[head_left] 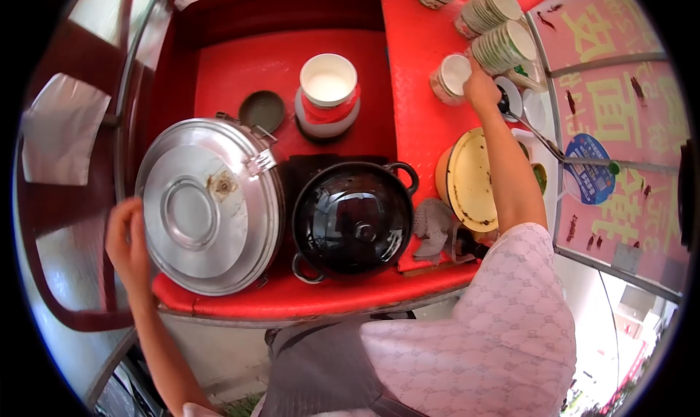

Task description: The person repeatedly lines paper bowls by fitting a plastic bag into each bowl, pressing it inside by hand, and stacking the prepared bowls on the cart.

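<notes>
At the left of the frame your left hand [127, 238] is loosely curled and empty, just beside the lidded metal pot [191, 216]. A white tub [328, 79] stands at upper centre, above the black lidded pot [354, 220]. At upper right, your right hand [483, 91] is at the patterned paper cup [450, 79]; I cannot tell whether it grips. Stacked cups [503, 47] stand just beyond. At far right, a pink sign [583, 89] bears yellow characters, 面 legible, and a round blue label [590, 170], its print too small to read.
</notes>
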Available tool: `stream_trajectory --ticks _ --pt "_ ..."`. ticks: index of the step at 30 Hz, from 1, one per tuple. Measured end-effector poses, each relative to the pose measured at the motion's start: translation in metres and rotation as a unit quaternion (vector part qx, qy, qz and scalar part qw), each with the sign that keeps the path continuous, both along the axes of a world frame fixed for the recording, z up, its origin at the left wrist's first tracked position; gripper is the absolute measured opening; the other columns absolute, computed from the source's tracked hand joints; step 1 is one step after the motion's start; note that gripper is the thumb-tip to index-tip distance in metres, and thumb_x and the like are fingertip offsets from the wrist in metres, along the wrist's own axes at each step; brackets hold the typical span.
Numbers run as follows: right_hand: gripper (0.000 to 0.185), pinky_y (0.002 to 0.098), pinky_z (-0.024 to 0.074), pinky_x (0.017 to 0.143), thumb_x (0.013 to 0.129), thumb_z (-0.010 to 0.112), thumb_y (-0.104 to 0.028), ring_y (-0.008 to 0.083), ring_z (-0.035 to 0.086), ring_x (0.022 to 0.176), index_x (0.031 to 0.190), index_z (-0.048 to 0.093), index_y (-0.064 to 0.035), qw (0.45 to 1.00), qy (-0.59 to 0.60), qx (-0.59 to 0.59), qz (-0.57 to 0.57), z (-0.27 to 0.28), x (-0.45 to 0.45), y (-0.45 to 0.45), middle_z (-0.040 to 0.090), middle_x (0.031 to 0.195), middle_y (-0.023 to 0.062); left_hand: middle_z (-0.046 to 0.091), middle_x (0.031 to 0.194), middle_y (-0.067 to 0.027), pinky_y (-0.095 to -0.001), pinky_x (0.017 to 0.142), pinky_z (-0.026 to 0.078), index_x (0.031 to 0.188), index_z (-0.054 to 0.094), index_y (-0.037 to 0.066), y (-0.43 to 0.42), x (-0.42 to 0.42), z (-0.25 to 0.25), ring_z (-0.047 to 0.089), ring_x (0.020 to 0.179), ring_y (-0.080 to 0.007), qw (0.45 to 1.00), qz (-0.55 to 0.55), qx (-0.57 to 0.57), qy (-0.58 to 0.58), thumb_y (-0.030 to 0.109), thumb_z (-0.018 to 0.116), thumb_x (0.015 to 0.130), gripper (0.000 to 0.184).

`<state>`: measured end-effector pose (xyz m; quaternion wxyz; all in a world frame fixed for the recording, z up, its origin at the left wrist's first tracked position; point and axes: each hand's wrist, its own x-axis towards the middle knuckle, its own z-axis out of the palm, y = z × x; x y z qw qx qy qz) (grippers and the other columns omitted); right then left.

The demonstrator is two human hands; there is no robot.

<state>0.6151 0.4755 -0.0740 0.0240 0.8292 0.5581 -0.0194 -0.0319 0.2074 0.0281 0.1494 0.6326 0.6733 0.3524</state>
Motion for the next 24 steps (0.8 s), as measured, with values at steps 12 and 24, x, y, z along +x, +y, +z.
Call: stream_trajectory --ticks 12,24 --pt "0.049 0.0498 0.0528 0.08 0.093 0.061 -0.048 0.0407 0.068 0.092 0.102 0.065 -0.0002 0.967 0.112 0.098 0.206 0.045 -0.086 -0.009 0.068 0.095 0.0275 0.061 0.12 -0.005 -0.039 0.103 0.042 0.107 0.062 0.009 0.113 -0.11 0.079 0.055 0.119 -0.0244 0.749 0.082 0.083 0.652 0.015 0.072 0.083 0.027" --pt "0.045 0.0459 0.0501 0.055 0.084 0.071 -0.036 0.0319 0.067 0.06 0.076 0.065 0.0086 0.942 0.292 0.049 0.158 -0.074 -0.199 0.001 0.066 0.067 0.0209 0.059 0.085 -0.0079 -0.0426 0.083 0.044 0.088 0.061 0.011 0.109 -0.152 0.076 0.06 0.09 -0.0265 0.769 0.025 0.127 0.626 0.016 0.067 0.084 0.009"
